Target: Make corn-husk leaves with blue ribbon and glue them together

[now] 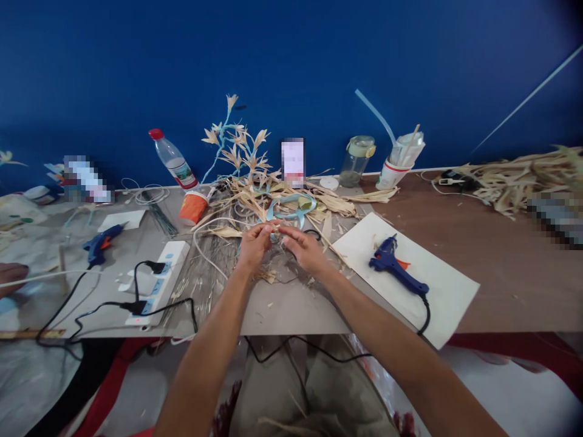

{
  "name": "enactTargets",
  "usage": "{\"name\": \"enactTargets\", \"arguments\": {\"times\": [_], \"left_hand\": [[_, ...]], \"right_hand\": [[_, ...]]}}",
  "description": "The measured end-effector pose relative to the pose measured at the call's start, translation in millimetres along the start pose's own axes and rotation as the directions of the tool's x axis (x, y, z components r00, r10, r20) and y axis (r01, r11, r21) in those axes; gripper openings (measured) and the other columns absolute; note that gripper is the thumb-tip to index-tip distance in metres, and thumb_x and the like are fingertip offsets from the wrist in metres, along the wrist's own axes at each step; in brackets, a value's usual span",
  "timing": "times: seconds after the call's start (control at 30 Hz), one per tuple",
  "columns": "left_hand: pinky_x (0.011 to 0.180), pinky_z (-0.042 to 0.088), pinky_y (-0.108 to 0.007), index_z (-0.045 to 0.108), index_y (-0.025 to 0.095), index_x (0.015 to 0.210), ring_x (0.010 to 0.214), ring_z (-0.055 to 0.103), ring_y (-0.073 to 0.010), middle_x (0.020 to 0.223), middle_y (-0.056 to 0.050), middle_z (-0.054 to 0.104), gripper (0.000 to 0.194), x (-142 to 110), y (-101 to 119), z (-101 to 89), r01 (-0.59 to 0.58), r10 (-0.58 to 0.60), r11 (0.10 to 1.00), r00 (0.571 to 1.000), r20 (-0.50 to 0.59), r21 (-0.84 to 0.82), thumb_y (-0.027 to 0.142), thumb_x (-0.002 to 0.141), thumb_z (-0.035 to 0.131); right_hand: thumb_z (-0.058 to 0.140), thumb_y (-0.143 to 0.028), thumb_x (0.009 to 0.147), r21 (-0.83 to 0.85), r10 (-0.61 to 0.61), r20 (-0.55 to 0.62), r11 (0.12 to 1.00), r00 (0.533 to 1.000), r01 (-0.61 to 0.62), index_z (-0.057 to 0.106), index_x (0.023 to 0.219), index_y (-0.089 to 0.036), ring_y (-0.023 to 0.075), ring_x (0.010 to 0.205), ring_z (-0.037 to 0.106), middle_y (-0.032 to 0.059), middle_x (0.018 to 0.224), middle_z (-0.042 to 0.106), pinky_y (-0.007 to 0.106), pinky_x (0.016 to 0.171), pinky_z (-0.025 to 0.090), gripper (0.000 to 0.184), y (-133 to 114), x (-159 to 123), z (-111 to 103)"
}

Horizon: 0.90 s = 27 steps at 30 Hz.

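Over the middle of the table, my left hand (257, 243) is closed in a pinch, its fingertips meeting those of my right hand (304, 247). My right index finger stretches across to the left fingertips, with the thumb curled below. A small pale bit shows between them, too small to name. Just beyond the hands lies a heap of dried husk strips (337, 203) with a loop of light blue ribbon (291, 205) on it. A black scissors handle (312, 234) shows beside my right hand. Husk scraps (268, 276) are scattered under my wrists.
A blue glue gun (396, 267) lies on white board (437, 297) at right; another glue gun (102, 244) and a power strip (159, 285) are at left. Husk flowers (232, 158) stand in an orange cup (194, 207) beside a bottle (175, 161). Another person's hand (13, 274) is far left.
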<state>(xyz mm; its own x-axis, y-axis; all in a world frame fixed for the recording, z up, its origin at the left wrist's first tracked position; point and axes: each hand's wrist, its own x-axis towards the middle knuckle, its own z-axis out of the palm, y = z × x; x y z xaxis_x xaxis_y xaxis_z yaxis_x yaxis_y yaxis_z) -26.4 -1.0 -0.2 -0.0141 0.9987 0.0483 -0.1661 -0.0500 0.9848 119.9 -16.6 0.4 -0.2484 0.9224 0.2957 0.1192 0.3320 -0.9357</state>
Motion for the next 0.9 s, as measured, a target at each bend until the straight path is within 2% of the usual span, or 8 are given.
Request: {"name": "enactTargets", "arguments": {"times": [0.1, 0.2, 0.3, 0.47, 0.63, 0.7, 0.8, 0.9], "left_hand": [[0.042, 0.023, -0.021, 0.063, 0.014, 0.074, 0.039, 0.027, -0.0032, 0.055, 0.004, 0.053, 0.029, 2, 0, -1.7, -0.024, 0.022, 0.998, 0.999, -0.033, -0.055, 0.043, 0.071, 0.063], [0.041, 0.022, -0.02, 0.062, 0.014, 0.071, 0.038, 0.026, -0.0023, 0.054, 0.003, 0.052, 0.029, 3, -2, -3.2, -0.014, 0.009, 0.995, 0.999, -0.053, -0.101, 0.043, 0.072, 0.063], [0.041, 0.021, -0.019, 0.062, 0.013, 0.07, 0.037, 0.024, -0.0022, 0.047, 0.005, 0.045, 0.03, 2, -3, -3.1, 0.021, -0.019, 0.994, 1.0, 0.02, -0.105, 0.042, 0.073, 0.063], [0.041, 0.02, -0.019, 0.063, 0.012, 0.069, 0.038, 0.024, -0.0028, 0.041, 0.006, 0.038, 0.033, 1, -4, -0.7, 0.06, -0.057, 0.998, 0.995, 0.086, -0.028, 0.046, 0.073, 0.062], [0.042, 0.021, -0.019, 0.062, 0.012, 0.069, 0.038, 0.026, -0.0019, 0.052, 0.002, 0.052, 0.033, 1, -7, -0.4, 0.051, -0.048, 0.998, 0.996, 0.074, -0.047, 0.045, 0.071, 0.064], [0.042, 0.02, -0.019, 0.062, 0.012, 0.069, 0.038, 0.024, -0.0024, 0.046, 0.004, 0.046, 0.033, 1, -8, -0.7, 0.06, -0.057, 0.998, 0.994, 0.093, -0.034, 0.046, 0.072, 0.063], [0.042, 0.018, -0.02, 0.063, 0.012, 0.071, 0.038, 0.023, -0.0033, 0.041, 0.006, 0.037, 0.035, 1, -10, -1.1, 0.074, -0.074, 0.997, 0.991, 0.112, -0.003, 0.047, 0.074, 0.061], [0.043, 0.017, -0.02, 0.063, 0.012, 0.071, 0.039, 0.022, -0.0035, 0.041, 0.007, 0.036, 0.036, 0, -11, -1.2, 0.08, -0.083, 0.996, 0.99, 0.11, 0.028, 0.048, 0.074, 0.06]], "right_hand": [[0.054, -0.035, 0.081, -0.029, -0.041, 0.016, 0.999, 0.999, 0.041, 0.065, 0.104, -0.023, 0.0192, 0.111, 0.055, 0.0071, 0.116, 0.063, 0.038, 0.1, 0.038, 0.029, -1, -1, 0], [0.056, -0.032, 0.077, -0.04, -0.033, -0.168, 0.999, 0.985, 0.026, 0.066, 0.1, -0.02, 0.0194, 0.1, 0.058, 0.0074, 0.107, 0.065, 0.037, 0.092, 0.042, 0.028, 1, 1, -6], [0.052, -0.028, 0.075, 0.017, 0.079, -0.388, 0.997, 0.918, -0.078, 0.066, 0.09, -0.017, 0.0167, 0.078, 0.058, 0.0049, 0.087, 0.065, 0.033, 0.077, 0.046, 0.024, 6, 6, -20], [0.053, -0.033, 0.073, 0.093, 0.19, -0.545, 0.982, 0.816, -0.166, 0.064, 0.083, -0.015, 0.0122, 0.059, 0.05, -0.0017, 0.062, 0.057, 0.027, 0.063, 0.042, 0.024, 13, 15, -52], [0.05, -0.037, 0.077, -0.286, 0.016, -0.703, 0.909, 0.711, -0.304, 0.066, 0.082, -0.013, 0.0176, 0.078, 0.055, 0.0072, 0.081, 0.065, 0.032, 0.077, 0.042, 0.029, 20, 17, -78], [0.049, -0.031, 0.077, -0.447, -0.024, -0.693, 0.798, 0.72, -0.404, 0.068, 0.087, -0.015, 0.0207, 0.089, 0.055, 0.0096, 0.092, 0.066, 0.035, 0.085, 0.039, 0.026, 24, 16, -83], [0.05, -0.028, 0.077, -0.584, 0.049, -0.64, 0.618, 0.767, -0.527, 0.07, 0.093, -0.02, 0.0254, 0.1, 0.052, 0.0098, 0.1, 0.067, 0.041, 0.09, 0.035, 0.027, 29, 14, -81], [0.051, -0.028, 0.076, -0.676, 0.103, -0.559, 0.519, 0.823, -0.523, 0.071, 0.094, -0.022, 0.0282, 0.108, 0.048, 0.0101, 0.103, 0.066, 0.047, 0.094, 0.029, 0.027, 34, 11, -74]]}}
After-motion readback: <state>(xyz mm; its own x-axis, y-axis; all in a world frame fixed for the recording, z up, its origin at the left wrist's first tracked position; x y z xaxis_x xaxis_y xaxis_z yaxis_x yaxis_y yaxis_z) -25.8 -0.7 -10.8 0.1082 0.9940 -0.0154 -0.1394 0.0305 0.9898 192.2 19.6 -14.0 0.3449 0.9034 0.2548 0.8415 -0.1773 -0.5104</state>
